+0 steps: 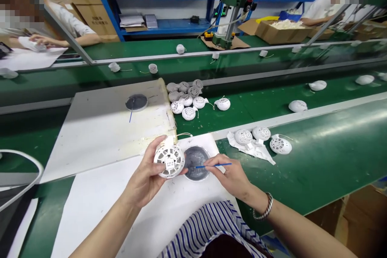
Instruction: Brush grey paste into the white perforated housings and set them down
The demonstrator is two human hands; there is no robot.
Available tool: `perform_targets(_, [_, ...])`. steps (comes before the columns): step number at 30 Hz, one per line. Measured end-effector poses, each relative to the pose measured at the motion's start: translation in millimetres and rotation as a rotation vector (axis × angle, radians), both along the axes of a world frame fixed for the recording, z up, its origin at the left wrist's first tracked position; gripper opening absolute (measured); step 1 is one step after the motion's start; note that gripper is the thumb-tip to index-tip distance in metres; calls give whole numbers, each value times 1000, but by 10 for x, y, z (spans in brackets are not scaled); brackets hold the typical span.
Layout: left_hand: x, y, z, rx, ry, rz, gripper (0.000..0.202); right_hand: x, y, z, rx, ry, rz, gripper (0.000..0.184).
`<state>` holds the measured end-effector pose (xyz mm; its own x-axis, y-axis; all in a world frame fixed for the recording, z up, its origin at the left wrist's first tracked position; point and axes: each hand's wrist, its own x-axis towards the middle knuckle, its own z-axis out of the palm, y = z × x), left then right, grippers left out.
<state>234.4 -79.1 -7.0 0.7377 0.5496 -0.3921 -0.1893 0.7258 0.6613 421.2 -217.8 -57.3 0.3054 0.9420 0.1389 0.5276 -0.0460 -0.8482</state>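
My left hand (139,183) is closed round a white vented disc-shaped unit (178,156), its slotted face and small label towards me. A thin wire runs from its top. My right hand (231,178) pinches a thin blue stick (224,164). The stick's left end is over a round dish of grey paste (198,174), just right of the unit; whether it touches the paste I cannot tell. The dish stands on a white sheet (193,199).
Several white vented units (189,113) are piled beyond the white board (99,129). A second grey dish (136,102) with a blue stick sits on that board. To the right, more units (280,145) lie on the green surface. Two people work across the line.
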Motion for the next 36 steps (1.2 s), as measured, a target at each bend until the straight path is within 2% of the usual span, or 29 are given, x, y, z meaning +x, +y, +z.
perform_targets(2, [-32, -40, 14, 17, 17, 12, 45, -26, 13, 6, -27, -8, 28, 7])
perform_targets(5, [-58, -77, 53, 129, 52, -9, 48, -50, 35, 10, -85, 13, 41, 6])
perform_targets(7, [-65, -89, 79, 199, 108, 7, 49, -54, 47, 2, -125, 71, 30, 8])
perform_targets(9, [-70, -86, 94, 213, 170, 46, 43, -47, 55, -19, -167, 158, -18, 9])
perform_targets(14, [-76, -37, 80, 119, 246, 129, 19, 9, 50, -90, -117, 488, -157, 18])
perform_targets(16, [-68, -24, 77, 57, 282, 168, 17, 43, 37, -104, -75, 603, -187, 22])
perform_targets(22, [-15, 2, 75, -122, 357, 248, 19, 177, -22, -97, -62, 657, -251, 24])
perform_targets(28, [29, 6, 2, -103, 407, 230, 24, 281, -26, 45, 8, 957, -397, 22])
perform_targets(32, [80, -40, -37, -109, 404, 179, 25, 289, 13, 181, 39, 1171, -389, 20])
perform_targets(36, [162, -118, -49, -125, 408, 137, 26, 268, 80, 351, 68, 1271, -384, 19])
